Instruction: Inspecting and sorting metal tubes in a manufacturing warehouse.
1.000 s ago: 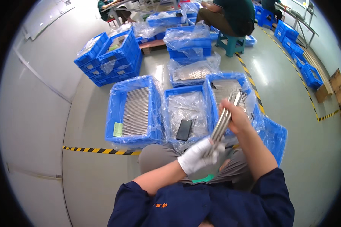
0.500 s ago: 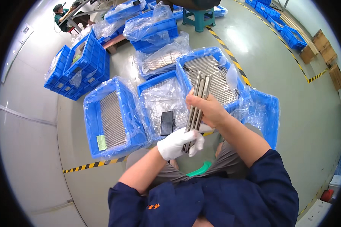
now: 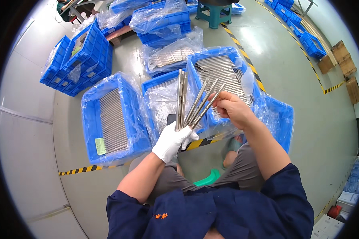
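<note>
My left hand [image 3: 171, 142], in a white glove, is closed around the lower ends of several slim metal rods [image 3: 182, 97]. They fan out above the glove, some upright in a bunch, others leaning to the right. Bare and ungloved, my right hand [image 3: 236, 112] pinches the rightmost rod close to its upper end. Behind the rods lies a plastic-lined blue crate [image 3: 147, 83], and the edge of a black phone-like object [image 3: 171, 118] shows there, mostly covered. The blue crate [image 3: 192, 59] beyond my right hand holds rows of similar rods.
Another lined blue crate [image 3: 87, 131] with rods and a pale green label stands at left. A further lined crate [image 3: 287, 119] is at right. Stacked blue crates [image 3: 101, 59] rise at far left; a green stool [image 3: 214, 16] stands at the back. Striped tape [image 3: 251, 67] marks the floor.
The rods were a tight bundle gripped by both hands; now they are spread out. My right hand has shifted right to one rod's upper end, while my left has moved slightly up and left.
</note>
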Available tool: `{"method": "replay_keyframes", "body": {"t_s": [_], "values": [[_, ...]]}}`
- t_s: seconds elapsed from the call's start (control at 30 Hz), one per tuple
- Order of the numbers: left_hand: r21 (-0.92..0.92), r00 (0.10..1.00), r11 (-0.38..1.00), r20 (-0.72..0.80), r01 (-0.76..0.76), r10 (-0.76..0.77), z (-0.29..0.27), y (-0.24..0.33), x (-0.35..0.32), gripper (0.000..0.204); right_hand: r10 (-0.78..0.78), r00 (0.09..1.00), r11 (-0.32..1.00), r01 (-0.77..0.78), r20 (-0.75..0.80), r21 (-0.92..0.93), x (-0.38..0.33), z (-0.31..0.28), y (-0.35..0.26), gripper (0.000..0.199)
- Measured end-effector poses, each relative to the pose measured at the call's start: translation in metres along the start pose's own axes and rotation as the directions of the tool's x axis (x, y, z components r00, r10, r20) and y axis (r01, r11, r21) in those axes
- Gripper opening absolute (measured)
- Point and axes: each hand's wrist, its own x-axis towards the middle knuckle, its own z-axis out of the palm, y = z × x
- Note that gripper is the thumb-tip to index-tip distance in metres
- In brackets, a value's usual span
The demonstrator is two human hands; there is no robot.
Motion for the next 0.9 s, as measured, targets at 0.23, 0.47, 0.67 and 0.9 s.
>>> {"method": "replay_keyframes", "body": {"t_s": [0.23,0.47,0.67,0.9], "values": [[-0.058,0.999,0.998,0.046,0.005,-0.002,-0.003,-0.003,-0.005,0.024,-0.034,0.990,0.983,0.010,0.134,0.182,-0.003,-0.002,-0.004,0.022],[-0.140,0.958,0.989,0.287,0.048,-0.005,-0.009,0.000,-0.010,0.030,-0.059,0.978,0.992,0.035,0.200,0.121,-0.005,-0.003,0.001,0.016],[-0.166,0.952,0.984,0.306,0.063,-0.009,0.000,-0.004,-0.014,0.043,-0.039,0.991,0.999,0.042,0.130,-0.025,-0.014,0.009,-0.012,0.019],[-0.120,0.972,0.993,0.232,-0.002,0.030,-0.008,-0.006,-0.012,0.032,-0.030,0.964,0.994,0.058,0.263,-0.097,-0.021,-0.002,-0.012,0.020]]}}
